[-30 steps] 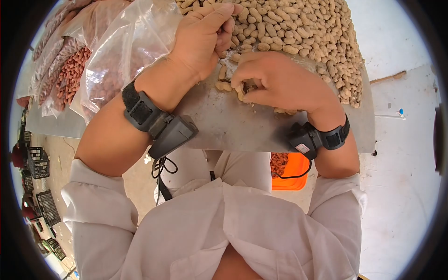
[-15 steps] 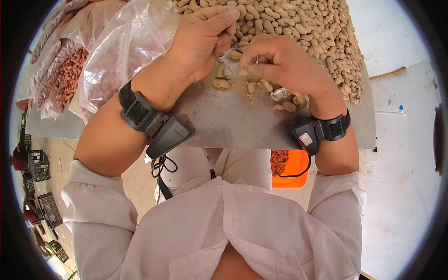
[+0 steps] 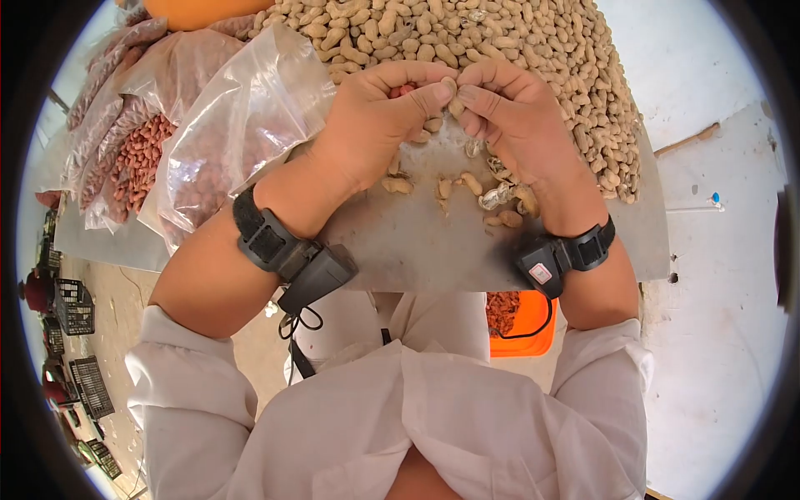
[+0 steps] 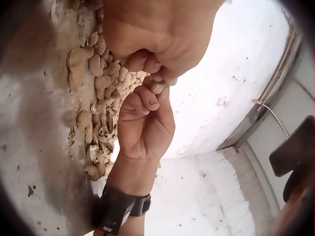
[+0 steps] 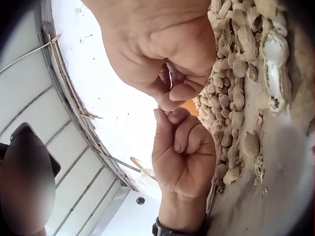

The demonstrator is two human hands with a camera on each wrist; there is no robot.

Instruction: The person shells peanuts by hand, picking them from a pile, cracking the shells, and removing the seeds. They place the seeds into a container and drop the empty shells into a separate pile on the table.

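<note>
Both hands meet over the table in front of the peanut heap. My left hand (image 3: 379, 121) pinches an unshelled peanut (image 3: 455, 106) between thumb and forefinger, and red kernels (image 3: 403, 89) show inside its curled fingers. From the other side my right hand (image 3: 527, 125) grips the same peanut with thumb and fingertips. In the left wrist view, the ridged peanut shell (image 4: 157, 87) sits between the two sets of fingertips. Below the hands lie loose peanuts (image 3: 397, 185) and opened shells (image 3: 497, 197), one with its white inside showing.
A large heap of peanuts (image 3: 500, 33) covers the back of the metal table (image 3: 417, 242). Clear plastic bags (image 3: 242, 125) of red kernels stand at the left, with an orange object (image 3: 204, 12) behind. An orange tub (image 3: 533, 333) sits below the front edge.
The right hand has moved from the near loose peanuts up to the left hand, and both now hold one peanut. The head view has shifted slightly, showing the orange object at the back.
</note>
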